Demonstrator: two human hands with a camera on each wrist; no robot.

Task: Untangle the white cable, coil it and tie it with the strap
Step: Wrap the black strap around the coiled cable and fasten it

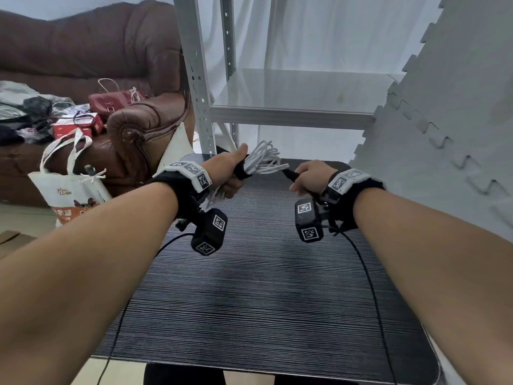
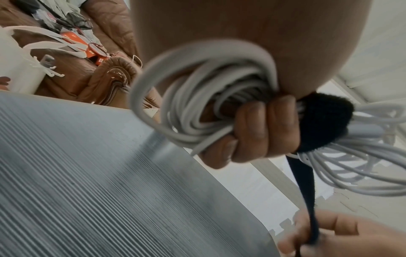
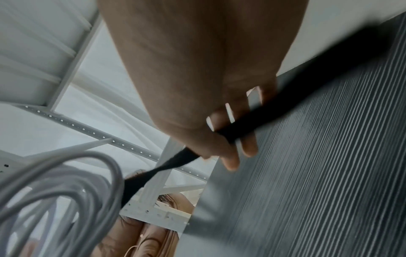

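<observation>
Two hands: left hand point(image 1: 233, 173) grips the limp, light cable point(image 1: 263, 159) coil; right hand point(image 1: 311, 176) pinches the soft strap point(image 1: 290, 175) taut.

White cable point(image 1: 263, 159), black strap point(image 2: 323, 121)

Coiled cable point(image 1: 262, 161) above table point(image 1: 249, 301), strap point(image 1: 290, 175) to its right, sofa point(image 1: 111, 79) left

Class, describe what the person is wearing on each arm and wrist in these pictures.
Both forearms are bare, with no sleeves. Each wrist carries a black fabric band topped by a white block with black square-patterned markers. Below each wrist hangs a black boxy camera unit bearing similar markers, and a thin black cable trails from it.
</observation>
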